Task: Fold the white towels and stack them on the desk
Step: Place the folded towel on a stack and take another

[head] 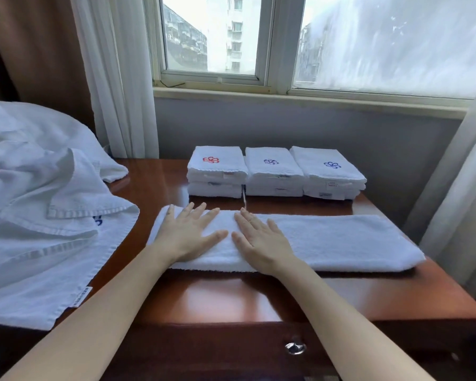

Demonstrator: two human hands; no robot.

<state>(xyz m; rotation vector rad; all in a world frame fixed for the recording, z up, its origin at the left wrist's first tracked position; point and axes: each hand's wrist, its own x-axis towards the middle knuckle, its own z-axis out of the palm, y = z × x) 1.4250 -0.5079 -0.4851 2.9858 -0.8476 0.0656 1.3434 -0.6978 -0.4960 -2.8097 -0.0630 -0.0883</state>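
A white towel [338, 240] lies folded into a long strip across the reddish wooden desk [231, 295]. My left hand [188, 233] and my right hand [261, 239] press flat on its left part, side by side, fingers straight and spread. Behind the strip, along the wall, stand three stacks of folded white towels: the left stack [216, 171] bears a red emblem, the middle stack [272, 171] and the right stack [329, 173] bear blue ones.
A heap of loose white towels [39, 204] covers the desk's left side and hangs over its front edge. A window and curtains rise behind the desk. A drawer with a round metal knob [295, 347] sits below the front edge.
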